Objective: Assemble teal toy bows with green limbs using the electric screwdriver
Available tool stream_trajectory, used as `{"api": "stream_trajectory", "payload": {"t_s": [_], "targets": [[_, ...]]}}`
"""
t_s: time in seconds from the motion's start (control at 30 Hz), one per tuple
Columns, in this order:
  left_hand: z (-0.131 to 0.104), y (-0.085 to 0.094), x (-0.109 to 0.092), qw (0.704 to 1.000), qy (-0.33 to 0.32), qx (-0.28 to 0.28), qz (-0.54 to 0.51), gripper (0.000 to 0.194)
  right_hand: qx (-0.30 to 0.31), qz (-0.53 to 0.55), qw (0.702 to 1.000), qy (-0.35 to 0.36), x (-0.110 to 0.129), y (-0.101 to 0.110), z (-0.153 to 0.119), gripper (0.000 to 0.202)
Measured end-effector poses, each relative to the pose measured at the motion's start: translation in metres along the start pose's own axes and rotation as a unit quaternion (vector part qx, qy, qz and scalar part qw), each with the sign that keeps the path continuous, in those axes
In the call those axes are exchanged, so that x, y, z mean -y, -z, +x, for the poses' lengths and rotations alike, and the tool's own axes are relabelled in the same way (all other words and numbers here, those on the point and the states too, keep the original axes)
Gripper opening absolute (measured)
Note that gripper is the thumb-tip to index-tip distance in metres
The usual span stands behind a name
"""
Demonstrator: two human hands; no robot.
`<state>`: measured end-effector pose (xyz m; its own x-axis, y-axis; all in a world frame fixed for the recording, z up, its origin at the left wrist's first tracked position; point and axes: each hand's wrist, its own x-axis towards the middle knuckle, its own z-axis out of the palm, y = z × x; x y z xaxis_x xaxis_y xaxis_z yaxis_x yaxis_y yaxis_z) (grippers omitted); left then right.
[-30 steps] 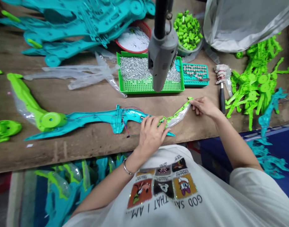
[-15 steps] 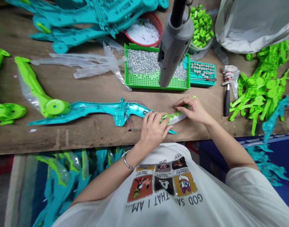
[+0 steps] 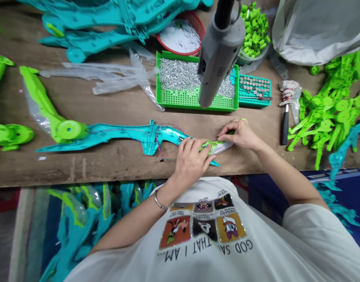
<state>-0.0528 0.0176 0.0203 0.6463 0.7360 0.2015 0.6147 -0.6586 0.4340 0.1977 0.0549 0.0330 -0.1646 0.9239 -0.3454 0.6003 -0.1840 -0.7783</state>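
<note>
A long teal plastic toy bow (image 3: 121, 135) lies across the wooden bench (image 3: 109, 160), with thin wires at its middle and a lime green limb (image 3: 41, 103) at its left end. My left hand (image 3: 191, 160) presses down on the bow's right part. My right hand (image 3: 241, 134) pinches a curved lime green and clear limb piece (image 3: 219, 145) that lies against the bow's right end. A grey electric screwdriver (image 3: 217, 56) hangs just above, behind both hands.
A green tray of silver screws (image 3: 180, 78), a small teal tray of button cells (image 3: 254, 89), a red basket (image 3: 182, 35) and a bowl of green caps (image 3: 253, 29) stand behind. Loose green parts (image 3: 330, 113) pile at the right, teal bow shells (image 3: 115, 19) at the back.
My right hand has slid left along the green limb piece from its far tip toward the left hand. The view has shifted slightly; the left hand stays on the bow.
</note>
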Motion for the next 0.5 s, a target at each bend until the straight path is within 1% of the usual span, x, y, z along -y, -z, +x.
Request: {"api": "stream_trajectory", "payload": {"t_s": [0.27, 0.4, 0.5], "targets": [[0.001, 0.002, -0.001, 1.0, -0.001, 0.005, 0.004, 0.031, -0.03, -0.083, 0.994, 0.068, -0.009, -0.004, -0.002, 0.009], [0.001, 0.002, -0.001, 1.0, 0.002, 0.008, -0.002, 0.031, -0.034, -0.104, 0.991, 0.073, -0.012, -0.004, -0.003, 0.012], [0.001, 0.002, -0.001, 1.0, -0.001, 0.003, 0.001, 0.03, -0.017, -0.075, 0.995, 0.068, -0.01, 0.001, -0.002, 0.013]]}}
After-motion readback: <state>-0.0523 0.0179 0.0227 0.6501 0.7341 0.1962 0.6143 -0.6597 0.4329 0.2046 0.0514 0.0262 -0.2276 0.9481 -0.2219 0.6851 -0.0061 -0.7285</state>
